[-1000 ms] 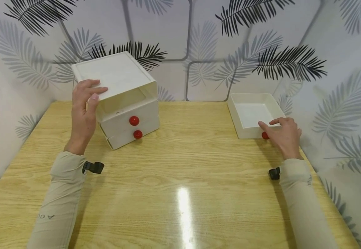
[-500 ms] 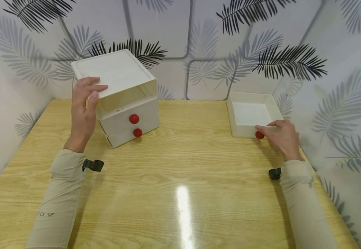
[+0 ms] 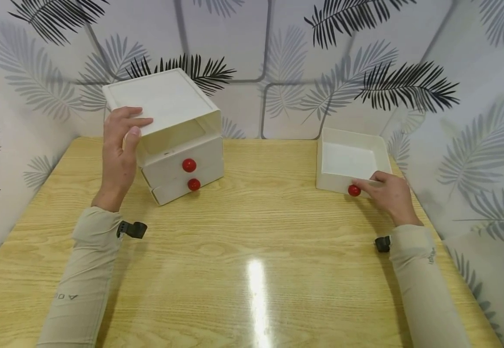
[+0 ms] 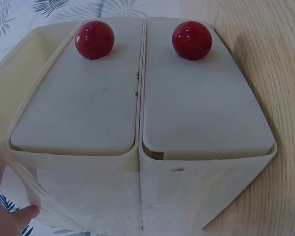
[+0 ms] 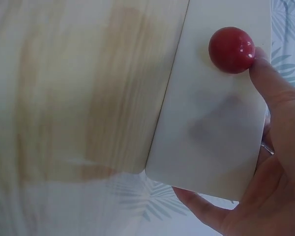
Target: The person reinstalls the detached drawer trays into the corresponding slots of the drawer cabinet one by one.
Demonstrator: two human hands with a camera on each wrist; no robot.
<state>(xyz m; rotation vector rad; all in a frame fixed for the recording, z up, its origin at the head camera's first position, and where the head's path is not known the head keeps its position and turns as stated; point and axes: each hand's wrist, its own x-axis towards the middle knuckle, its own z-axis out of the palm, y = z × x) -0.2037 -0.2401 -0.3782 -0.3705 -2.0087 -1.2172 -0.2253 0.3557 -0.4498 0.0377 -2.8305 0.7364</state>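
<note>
A white drawer cabinet [image 3: 160, 101] stands at an angle on the table's left, its top slot open and hollow. Below that slot sit two closed drawers [image 4: 88, 98], each with a red round knob [image 3: 189, 165]. My left hand [image 3: 120, 150] rests on the cabinet's upper left front corner, fingers across the top and thumb by the front edge. At the right, a loose white drawer [image 3: 332, 181] holds nothing. My right hand [image 3: 388, 195] grips its front wall at the right end, thumb beside the red knob [image 5: 232, 50], other fingers over the rim and round the end.
A wood-grain table [image 3: 252, 217] spreads between and in front of the two hands. Leaf-patterned wall covering [image 3: 291, 67] rises behind the table and along its sides. A bright light reflection lies on the tabletop near the front.
The loose drawer has shifted slightly left and turned a little, and my right hand's thumb has moved left with it. My left hand and the cabinet have stayed nearly the same.
</note>
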